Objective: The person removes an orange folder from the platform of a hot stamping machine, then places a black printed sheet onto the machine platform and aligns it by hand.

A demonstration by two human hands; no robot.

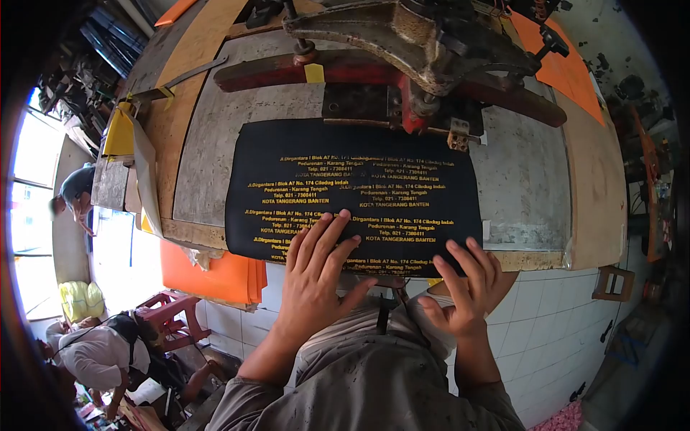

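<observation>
A black sheet point(251, 149), printed with repeated blocks of yellow address text, lies on a grey metal plate point(205, 152); I cannot tell whether it is cloth or another material. My left hand point(314, 273) rests on the lower middle of the sheet, palm down with the fingers stretched out. At the sheet's lower right corner is my right hand point(466, 291), its fingers spread and bent slightly over the edge. Just beyond the sheet stands a worn metal press frame with a red crossbar point(260, 72) and a small metal block point(458, 134).
Orange sheets point(214, 276) hang below the table's left front edge, and another orange sheet point(557, 68) lies at the back right. A yellow piece point(121, 133) sits at the left. Two people are nearby: one bending point(100, 358) lower left, another point(77, 188) by the bright opening.
</observation>
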